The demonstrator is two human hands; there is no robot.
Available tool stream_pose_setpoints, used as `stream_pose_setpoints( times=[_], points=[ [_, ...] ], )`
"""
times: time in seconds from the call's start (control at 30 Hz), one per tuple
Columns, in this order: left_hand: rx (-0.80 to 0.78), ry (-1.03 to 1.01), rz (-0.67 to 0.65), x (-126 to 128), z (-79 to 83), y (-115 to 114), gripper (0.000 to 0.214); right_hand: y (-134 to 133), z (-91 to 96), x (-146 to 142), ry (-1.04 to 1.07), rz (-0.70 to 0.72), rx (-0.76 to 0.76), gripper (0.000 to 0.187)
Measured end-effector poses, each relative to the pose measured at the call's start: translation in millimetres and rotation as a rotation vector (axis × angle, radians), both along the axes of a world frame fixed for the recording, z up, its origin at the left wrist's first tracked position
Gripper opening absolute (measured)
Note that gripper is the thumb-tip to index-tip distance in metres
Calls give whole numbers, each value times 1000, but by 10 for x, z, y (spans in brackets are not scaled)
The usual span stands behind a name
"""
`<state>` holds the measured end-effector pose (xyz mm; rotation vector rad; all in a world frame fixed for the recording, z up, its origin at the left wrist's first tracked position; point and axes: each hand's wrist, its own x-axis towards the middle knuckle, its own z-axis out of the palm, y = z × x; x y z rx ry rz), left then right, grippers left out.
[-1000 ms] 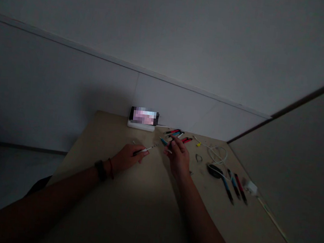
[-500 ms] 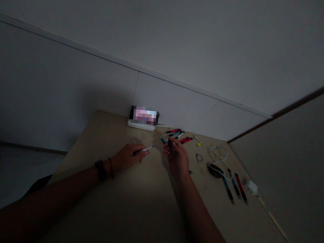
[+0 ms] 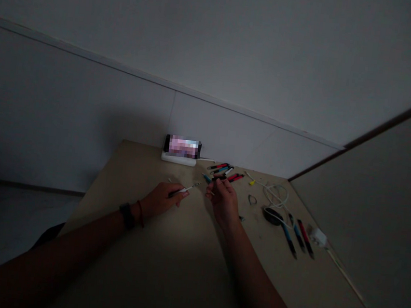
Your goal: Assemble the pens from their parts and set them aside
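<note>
While your left hand point(image 3: 162, 200) rests low over the table point(image 3: 133, 181), its fingers point(image 3: 177, 193) curl closed around a slim pen point(image 3: 187, 188), dark at the grip and pale toward a metal tip that points at your other hand. A black wristband point(image 3: 127, 215) and a red cord point(image 3: 140, 214) circle that wrist. Beyond those fingers, a thin pale stick point(image 3: 169, 180) lies on the tabletop, and further back a phone point(image 3: 182, 146) with a pixelated screen stands on a white stand point(image 3: 178, 158) against the wall.

Across the small gap between your hands, a blue pen part point(image 3: 206, 178) lies just beyond your right hand point(image 3: 223, 204). The main change is here: a short dark piece point(image 3: 218, 178) at those fingertips now lies crosswise, where a second ago it pointed upward. Your right fingers point(image 3: 222, 184) are almost closed and appear to pinch it, though the dim light hides the exact grip. Your left hand has hardly moved.

Behind that hand lies a row of red, blue and white pens point(image 3: 222, 169). Further right are a small metal clip point(image 3: 252, 200), a coil of white cable point(image 3: 276, 195) and a black oval pouch point(image 3: 272, 216). Three more pens point(image 3: 299, 238) lie side by side near a white plug point(image 3: 318, 237), whose cord point(image 3: 355, 292) runs off the table's corner.
</note>
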<state>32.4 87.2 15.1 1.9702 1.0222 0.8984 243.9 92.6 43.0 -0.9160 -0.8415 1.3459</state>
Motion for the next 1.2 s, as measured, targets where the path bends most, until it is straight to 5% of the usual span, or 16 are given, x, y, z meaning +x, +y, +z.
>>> stream_pose_setpoints(
  times=[1.2],
  points=[
    [-25, 2, -10, 14, 37, -13, 40, -59, -206, -139, -371, 106, 116, 29]
  ],
)
